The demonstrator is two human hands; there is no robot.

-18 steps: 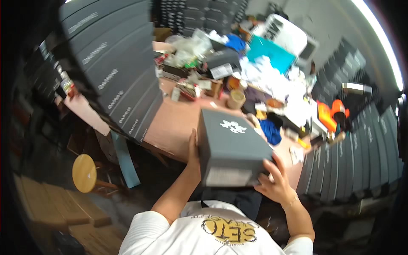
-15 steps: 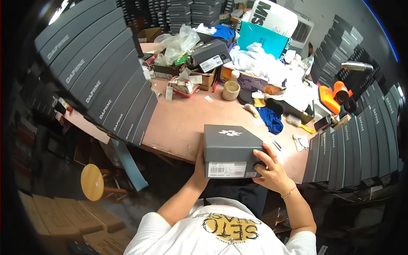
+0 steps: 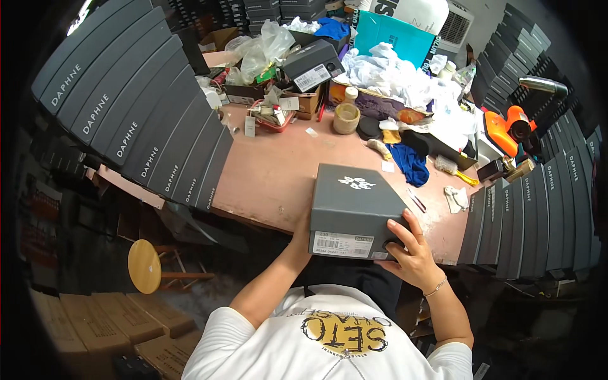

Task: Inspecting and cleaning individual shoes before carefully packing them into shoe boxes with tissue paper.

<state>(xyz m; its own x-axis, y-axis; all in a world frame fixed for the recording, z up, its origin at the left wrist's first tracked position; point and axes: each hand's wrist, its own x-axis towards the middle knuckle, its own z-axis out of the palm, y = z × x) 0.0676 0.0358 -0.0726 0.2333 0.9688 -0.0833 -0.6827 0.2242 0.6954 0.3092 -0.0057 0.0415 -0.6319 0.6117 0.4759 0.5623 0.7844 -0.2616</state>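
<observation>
A white shirt (image 3: pixel 272 342) with a yellow and black picture is closest. In front of it, the left hand (image 3: pixel 302 229) presses flat on the left side of a big gray box (image 3: pixel 354 206); most of its fingers are hidden, so I can't tell how wide they spread. The right hand (image 3: pixel 413 246) has its fingers a bit apart and bent, gripping the box's right front corner, with a thin bracelet (image 3: pixel 436 287) on the wrist. The box is held level in front of the belly, at the near edge of the pink counter (image 3: pixel 272 171); I can't tell if it touches. Low on the left are brown boxes (image 3: pixel 114 316) and a round wooden stool (image 3: pixel 144 266). Just past the gray box lies a small thin tool (image 3: pixel 417 201). Tall piles of gray boxes stand at the left (image 3: pixel 136 130) and the right (image 3: pixel 538 212). Farther off sit a brush (image 3: pixel 456 171) with a yellow handle, a blue cloth (image 3: pixel 410 166) and a jar (image 3: pixel 346 119). At the back is a white crumpled heap (image 3: pixel 383 76), with a bright teal box (image 3: pixel 396 41) behind it.
</observation>
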